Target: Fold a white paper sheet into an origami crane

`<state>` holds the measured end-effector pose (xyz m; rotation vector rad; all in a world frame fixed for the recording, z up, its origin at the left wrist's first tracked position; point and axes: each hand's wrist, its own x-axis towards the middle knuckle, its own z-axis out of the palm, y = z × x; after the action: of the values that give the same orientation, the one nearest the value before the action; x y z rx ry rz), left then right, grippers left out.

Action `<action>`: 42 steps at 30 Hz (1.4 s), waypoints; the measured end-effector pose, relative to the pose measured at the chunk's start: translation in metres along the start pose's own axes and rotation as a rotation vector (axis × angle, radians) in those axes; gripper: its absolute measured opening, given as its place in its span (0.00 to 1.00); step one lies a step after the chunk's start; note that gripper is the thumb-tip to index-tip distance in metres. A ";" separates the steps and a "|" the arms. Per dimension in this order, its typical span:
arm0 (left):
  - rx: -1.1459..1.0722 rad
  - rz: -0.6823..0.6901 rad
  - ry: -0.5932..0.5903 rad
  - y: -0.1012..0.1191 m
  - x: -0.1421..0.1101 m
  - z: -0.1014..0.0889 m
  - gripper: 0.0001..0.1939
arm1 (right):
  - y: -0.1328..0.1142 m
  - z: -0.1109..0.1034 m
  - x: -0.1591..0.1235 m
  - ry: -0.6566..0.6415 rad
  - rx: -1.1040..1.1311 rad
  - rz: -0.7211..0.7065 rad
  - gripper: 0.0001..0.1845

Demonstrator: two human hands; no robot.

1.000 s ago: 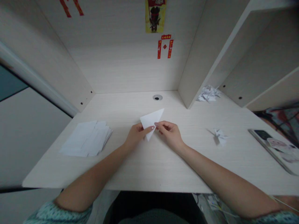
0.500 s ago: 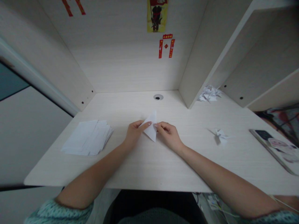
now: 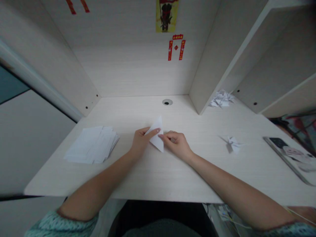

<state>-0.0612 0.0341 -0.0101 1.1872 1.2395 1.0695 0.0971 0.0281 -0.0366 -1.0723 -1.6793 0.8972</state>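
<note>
A white sheet of paper folded into a triangle (image 3: 157,142) is held up between my hands, over the middle of the desk. My left hand (image 3: 142,141) grips its left side, thumb flat across the front and the other fingers behind. At the paper's right edge, my right hand (image 3: 178,143) pinches with thumb and forefinger, the remaining fingers curled in. The fingertips behind the paper are hidden.
On the left of the desk (image 3: 138,177) lies a stack of white paper sheets (image 3: 90,144). To the right are a folded paper crane (image 3: 233,144) and a phone (image 3: 291,158). A heap of folded paper pieces (image 3: 221,98) sits behind the upright panel (image 3: 209,65).
The folded paper has turned from slanting up to the right to standing nearly upright, its right edge near vertical. My right hand's pinch has slid slightly down that edge.
</note>
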 end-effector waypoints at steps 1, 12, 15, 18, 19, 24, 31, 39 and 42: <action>-0.004 0.012 0.013 0.000 -0.001 0.001 0.19 | 0.000 0.000 0.000 -0.009 0.018 0.012 0.19; -0.085 0.101 0.097 0.005 -0.003 0.001 0.15 | -0.001 -0.002 0.002 -0.143 0.112 0.082 0.16; -0.100 0.094 0.107 0.004 -0.004 0.002 0.15 | -0.002 -0.005 0.004 -0.174 0.138 0.115 0.15; -0.130 0.074 0.136 0.003 -0.001 0.001 0.15 | -0.001 -0.007 0.004 -0.207 0.122 0.107 0.15; -0.153 0.069 0.159 0.004 0.001 -0.001 0.15 | 0.000 -0.006 0.003 -0.221 0.103 0.090 0.16; -0.357 0.142 0.377 0.014 0.020 -0.020 0.18 | -0.004 0.004 -0.008 -0.343 -0.055 -0.121 0.14; -0.393 0.156 0.432 0.015 0.027 -0.024 0.19 | -0.017 -0.003 -0.009 -0.059 -0.059 -0.236 0.14; -0.149 0.114 0.240 -0.001 0.013 -0.009 0.17 | -0.003 -0.001 -0.001 0.063 -0.082 -0.070 0.11; -0.085 0.111 0.190 -0.005 0.009 -0.004 0.17 | -0.001 0.001 -0.002 0.015 -0.129 -0.083 0.10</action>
<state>-0.0652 0.0430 -0.0155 1.1194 1.2712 1.3299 0.0960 0.0262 -0.0370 -1.0841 -1.7752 0.7343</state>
